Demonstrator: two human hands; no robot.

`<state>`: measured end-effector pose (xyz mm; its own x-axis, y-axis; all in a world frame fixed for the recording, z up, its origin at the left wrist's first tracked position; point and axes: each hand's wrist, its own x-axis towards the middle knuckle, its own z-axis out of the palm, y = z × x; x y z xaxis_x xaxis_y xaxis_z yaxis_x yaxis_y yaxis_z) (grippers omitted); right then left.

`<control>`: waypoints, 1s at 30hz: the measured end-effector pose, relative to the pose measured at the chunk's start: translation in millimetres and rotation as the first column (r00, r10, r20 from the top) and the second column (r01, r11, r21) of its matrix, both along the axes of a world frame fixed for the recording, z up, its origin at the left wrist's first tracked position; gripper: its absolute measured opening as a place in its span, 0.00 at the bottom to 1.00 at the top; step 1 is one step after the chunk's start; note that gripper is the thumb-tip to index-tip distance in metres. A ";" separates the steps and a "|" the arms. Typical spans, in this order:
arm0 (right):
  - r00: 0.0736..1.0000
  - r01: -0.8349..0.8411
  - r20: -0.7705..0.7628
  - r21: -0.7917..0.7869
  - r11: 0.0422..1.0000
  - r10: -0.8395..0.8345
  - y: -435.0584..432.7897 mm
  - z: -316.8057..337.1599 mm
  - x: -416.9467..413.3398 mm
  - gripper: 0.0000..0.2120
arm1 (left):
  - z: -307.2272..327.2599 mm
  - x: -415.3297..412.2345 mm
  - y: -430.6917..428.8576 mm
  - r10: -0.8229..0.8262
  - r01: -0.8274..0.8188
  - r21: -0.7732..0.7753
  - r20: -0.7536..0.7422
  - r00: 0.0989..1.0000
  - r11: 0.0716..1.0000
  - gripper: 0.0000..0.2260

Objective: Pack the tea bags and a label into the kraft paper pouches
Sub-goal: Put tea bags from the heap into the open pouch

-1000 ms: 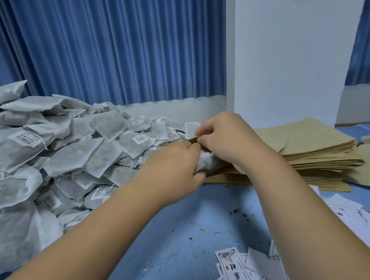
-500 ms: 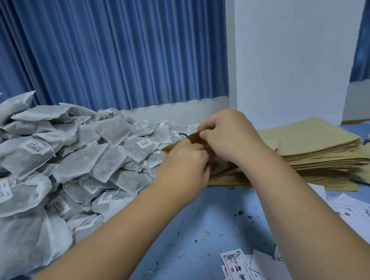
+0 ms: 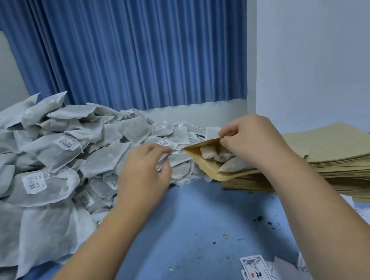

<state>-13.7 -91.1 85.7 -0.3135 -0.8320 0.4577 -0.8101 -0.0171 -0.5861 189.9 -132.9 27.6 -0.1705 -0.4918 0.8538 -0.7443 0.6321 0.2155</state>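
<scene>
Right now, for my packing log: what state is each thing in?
kraft pouch, mouth held open, tea bags inside
right hand, pinches the pouch's upper edge
left hand, grips a tea bag at the pile's edge
tea bag pile, loose heap
pouch stack, flat, unopened
labels, scattered loose

Blurred fingers (image 3: pixel 165 150) of the left hand (image 3: pixel 143 175); labels (image 3: pixel 257 271) cut off at the bottom edge.
</scene>
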 end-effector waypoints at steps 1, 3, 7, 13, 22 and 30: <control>1.000 -0.005 -0.003 0.014 1.000 0.005 -0.9 -1.3 1.5 0.11 | 2.6 13.5 -9.5 0.146 -0.147 0.005 0.096 0.985 0.989 0.13; 1.000 -0.008 -0.011 0.037 0.999 0.008 -1.9 -3.7 5.7 0.11 | 8.5 36.4 -26.9 0.393 -0.426 0.088 0.257 0.883 0.900 0.18; 1.000 -0.011 -0.021 0.050 0.999 0.012 -2.0 -7.6 10.4 0.12 | 12.7 61.2 -51.8 0.549 -0.663 0.281 0.391 0.739 0.693 0.19; 1.000 -0.009 0.002 0.042 0.999 0.009 -1.4 -7.6 13.6 0.11 | 6.2 82.8 -71.3 0.569 -0.717 0.136 0.516 0.640 0.683 0.13; 1.000 -0.020 0.014 0.025 0.999 0.020 -1.0 -5.3 12.7 0.11 | -23.8 43.2 -9.6 0.029 0.011 -0.092 0.419 0.908 0.996 0.16; 1.000 -0.023 0.006 0.040 0.999 0.022 -5.8 -6.3 6.1 0.12 | -62.1 20.5 7.6 -0.349 0.129 0.392 0.566 0.747 0.911 0.24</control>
<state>-7.6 -96.8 79.4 -0.2970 -0.8563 0.4225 -0.8064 -0.0120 -0.5912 210.3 -125.3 -34.5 -0.7478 -0.5759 0.3303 -0.6149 0.7884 -0.0173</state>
